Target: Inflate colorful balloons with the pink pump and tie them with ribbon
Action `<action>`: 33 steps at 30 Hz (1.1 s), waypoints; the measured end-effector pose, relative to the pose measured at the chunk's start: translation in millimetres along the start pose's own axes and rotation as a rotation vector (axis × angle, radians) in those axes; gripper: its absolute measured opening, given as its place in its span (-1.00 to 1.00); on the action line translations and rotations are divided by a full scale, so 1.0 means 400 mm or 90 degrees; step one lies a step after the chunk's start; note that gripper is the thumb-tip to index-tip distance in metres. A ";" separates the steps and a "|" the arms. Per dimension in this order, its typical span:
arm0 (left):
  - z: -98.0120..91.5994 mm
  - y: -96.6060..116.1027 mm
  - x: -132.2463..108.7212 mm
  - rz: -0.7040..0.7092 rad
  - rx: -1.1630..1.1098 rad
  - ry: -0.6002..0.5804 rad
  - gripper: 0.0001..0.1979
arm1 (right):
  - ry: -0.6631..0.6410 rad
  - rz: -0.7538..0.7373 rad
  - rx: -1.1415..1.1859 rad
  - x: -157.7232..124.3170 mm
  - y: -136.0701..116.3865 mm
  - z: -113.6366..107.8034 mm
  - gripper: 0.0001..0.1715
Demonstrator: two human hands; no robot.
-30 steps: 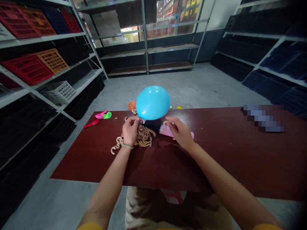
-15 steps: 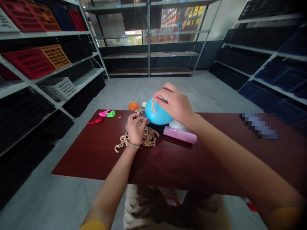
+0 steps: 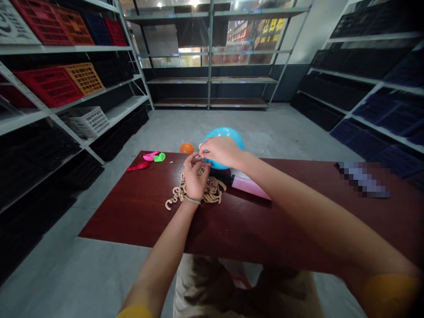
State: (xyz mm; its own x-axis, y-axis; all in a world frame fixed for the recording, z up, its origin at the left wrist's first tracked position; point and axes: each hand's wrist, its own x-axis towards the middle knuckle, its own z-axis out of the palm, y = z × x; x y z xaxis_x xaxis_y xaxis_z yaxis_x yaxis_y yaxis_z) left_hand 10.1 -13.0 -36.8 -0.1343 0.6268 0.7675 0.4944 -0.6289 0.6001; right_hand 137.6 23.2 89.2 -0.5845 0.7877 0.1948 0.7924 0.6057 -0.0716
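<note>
An inflated blue balloon (image 3: 228,134) is held just above the far edge of the table. My left hand (image 3: 196,179) is closed in a pinch at the balloon's left end, where its neck appears to be. From above, my right hand (image 3: 221,150) reaches to the same spot, fingers pinched on a piece of beige cord mostly hidden by them. Beneath my left hand lies a loose pile of curly beige cords (image 3: 213,192). Right of the pile rests a pink cylinder (image 3: 247,185) with a dark end, partly covered by my right forearm.
Limp pink (image 3: 151,156), green (image 3: 160,157) and red (image 3: 138,166) balloons lie on the dark red table (image 3: 132,212) at left. An orange balloon (image 3: 186,148) sits by the far edge. Shelves with crates (image 3: 49,86) stand around.
My right hand has come down and left, from above the balloon to its neck beside my left hand, bringing the dangling cord along. My left hand keeps its pinch.
</note>
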 end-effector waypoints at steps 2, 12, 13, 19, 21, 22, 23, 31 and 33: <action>-0.002 0.004 0.002 -0.010 0.005 0.005 -0.89 | -0.020 -0.014 -0.004 -0.004 0.004 -0.003 -0.70; 0.001 -0.004 0.003 -0.087 -0.034 -0.010 -0.89 | -0.038 -0.018 0.032 -0.025 0.021 0.004 -0.71; 0.002 -0.004 0.003 -0.088 -0.039 -0.014 -0.89 | -0.026 -0.006 0.032 -0.026 0.021 0.004 -0.73; 0.007 -0.009 0.004 -0.191 -0.153 -0.030 -0.83 | -0.010 -0.021 0.104 -0.025 0.036 0.002 -0.88; 0.011 -0.012 0.004 -0.270 -0.229 -0.040 -0.77 | -0.005 -0.021 0.130 -0.034 0.041 0.002 -0.79; 0.012 -0.013 0.004 -0.308 -0.258 -0.044 -0.75 | 0.004 -0.025 0.141 -0.041 0.042 0.002 -0.76; 0.013 -0.013 0.004 -0.337 -0.274 -0.048 -0.73 | 0.014 -0.030 0.147 -0.049 0.042 0.003 -0.75; 0.002 -0.010 0.006 -0.326 -0.156 -0.055 -0.77 | 0.062 0.038 0.028 -0.137 -0.001 0.024 -0.75; 0.000 -0.014 0.007 -0.343 -0.177 -0.051 -0.77 | 0.079 0.039 0.026 -0.151 -0.004 0.030 -0.75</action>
State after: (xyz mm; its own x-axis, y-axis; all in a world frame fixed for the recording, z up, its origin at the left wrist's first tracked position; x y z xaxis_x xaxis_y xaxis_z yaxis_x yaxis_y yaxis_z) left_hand 7.1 -7.9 -38.1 -0.2332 0.9157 0.3273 0.1310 -0.3039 0.9436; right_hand 169.6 -24.2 66.0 -0.5070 0.8049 0.3085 0.8166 0.5630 -0.1268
